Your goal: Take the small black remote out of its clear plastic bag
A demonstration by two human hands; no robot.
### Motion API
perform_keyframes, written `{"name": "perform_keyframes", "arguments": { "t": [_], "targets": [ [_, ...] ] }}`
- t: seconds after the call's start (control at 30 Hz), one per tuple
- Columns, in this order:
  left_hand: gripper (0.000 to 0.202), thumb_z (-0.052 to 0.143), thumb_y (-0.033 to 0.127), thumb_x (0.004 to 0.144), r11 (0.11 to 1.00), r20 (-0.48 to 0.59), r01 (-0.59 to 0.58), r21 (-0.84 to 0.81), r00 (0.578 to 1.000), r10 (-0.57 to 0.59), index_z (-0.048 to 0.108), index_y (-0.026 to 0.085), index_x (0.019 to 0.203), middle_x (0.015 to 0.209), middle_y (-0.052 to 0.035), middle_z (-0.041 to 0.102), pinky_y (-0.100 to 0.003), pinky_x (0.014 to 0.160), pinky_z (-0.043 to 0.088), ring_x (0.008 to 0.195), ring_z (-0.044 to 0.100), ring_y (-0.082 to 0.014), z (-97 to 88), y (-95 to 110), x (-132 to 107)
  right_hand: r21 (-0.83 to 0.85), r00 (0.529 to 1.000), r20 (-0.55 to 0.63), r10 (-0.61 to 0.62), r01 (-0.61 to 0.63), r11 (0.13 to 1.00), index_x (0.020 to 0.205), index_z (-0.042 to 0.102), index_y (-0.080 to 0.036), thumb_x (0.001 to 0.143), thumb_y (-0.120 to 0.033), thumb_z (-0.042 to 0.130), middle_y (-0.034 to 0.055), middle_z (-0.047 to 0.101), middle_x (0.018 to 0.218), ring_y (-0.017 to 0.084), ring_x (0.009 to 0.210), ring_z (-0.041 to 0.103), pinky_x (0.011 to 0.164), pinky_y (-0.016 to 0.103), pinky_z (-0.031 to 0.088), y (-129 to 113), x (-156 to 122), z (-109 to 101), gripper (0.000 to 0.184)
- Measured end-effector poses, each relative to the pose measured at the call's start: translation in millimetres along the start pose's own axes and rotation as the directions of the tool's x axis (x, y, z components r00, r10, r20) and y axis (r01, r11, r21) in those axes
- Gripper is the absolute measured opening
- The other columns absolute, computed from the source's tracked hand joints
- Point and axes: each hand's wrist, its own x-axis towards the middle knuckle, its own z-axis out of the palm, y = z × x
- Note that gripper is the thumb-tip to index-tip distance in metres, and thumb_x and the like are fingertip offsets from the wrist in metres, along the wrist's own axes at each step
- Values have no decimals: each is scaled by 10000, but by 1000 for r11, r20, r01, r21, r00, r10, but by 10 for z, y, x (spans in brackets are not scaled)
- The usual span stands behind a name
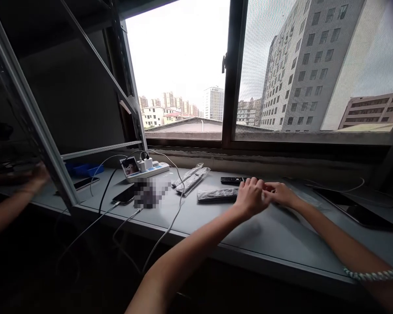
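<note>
My left hand is closed, its fingers bent down over the table beside the right end of a dark, long item in clear plastic wrap. Whether it grips that item I cannot tell. Touching it from the right is my right hand, with fingers drawn together; what lies between the fingertips is hidden. Just behind my left hand, a black remote control with buttons lies near the window wall, partly covered by the fingers. Farther left lie two more plastic-wrapped long items, side by side at a slant.
A white power strip with chargers stands at the back left. Cables run from there over the table's front edge. A phone lies nearby, and a dark tablet-like device at right. Beyond the metal shelf post, another person's arm reaches in.
</note>
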Motion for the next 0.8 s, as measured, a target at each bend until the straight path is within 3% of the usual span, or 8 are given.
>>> {"name": "perform_keyframes", "arguments": {
  "t": [0.07, 0.2, 0.3, 0.4, 0.57, 0.8],
  "targets": [
    [195, 450, 315, 818, 992, 55, 58, 115, 996, -65, 499, 182, 951, 1013, -73, 532, -382, 916, 377, 1011, 470, -228, 141, -206, 57, 29, 999, 32, 37, -38, 999, 937, 686, -207, 798, -419, 455, 32, 661, 699, 139, 505, 556, 517, 245, 402, 33, -1, -31, 343],
    [370, 442, 443, 829, 960, 61, 171, 221, 980, -189, 496, 140, 1035, 1099, -120, 517, -400, 939, 345, 1078, 439, -263, 225, -509, 148, 47, 997, 47, 66, -68, 997, 923, 678, -217, 793, -406, 463, 20, 662, 697, 117, 465, 532, 504, 239, 394, 63, 4, -59, 315],
    [495, 426, 514, 823, 917, 69, 326, 231, 934, -350, 489, 103, 1093, 1132, -147, 509, -385, 901, 373, 1095, 436, -275, 258, -647, 207, 56, 997, 60, 48, -51, 997, 905, 676, -221, 780, -381, 483, 16, 664, 699, 116, 479, 539, 505, 235, 392, 38, 13, -35, 280],
    [486, 407, 474, 836, 866, 71, 433, 248, 884, -463, 516, 76, 1094, 1126, -159, 524, -368, 867, 395, 1084, 458, -275, 299, -722, 257, 65, 997, 71, 33, -38, 997, 908, 669, -226, 776, -357, 488, 10, 668, 725, 113, 499, 546, 514, 231, 391, -10, 19, -17, 259],
    [416, 385, 424, 854, 903, 118, 324, 282, 922, -368, 574, 97, 1028, 1066, -145, 574, -380, 863, 398, 1031, 500, -272, 303, -770, 260, 38, 995, 75, 66, -69, 997, 941, 658, -246, 781, -332, 483, -13, 664, 747, 110, 535, 560, 542, 232, 386, -95, 14, -41, 253],
    [217, 437, 345, 865, 990, 135, 51, 135, 988, -70, 597, 200, 854, 1015, -53, 554, -318, 860, 420, 1011, 493, -200, 225, -664, 182, 15, 997, 44, 66, -66, 998, 990, 645, -238, 772, -335, 499, -15, 668, 764, 102, 534, 551, 549, 223, 373, -142, 6, -37, 280]
  ]
}}
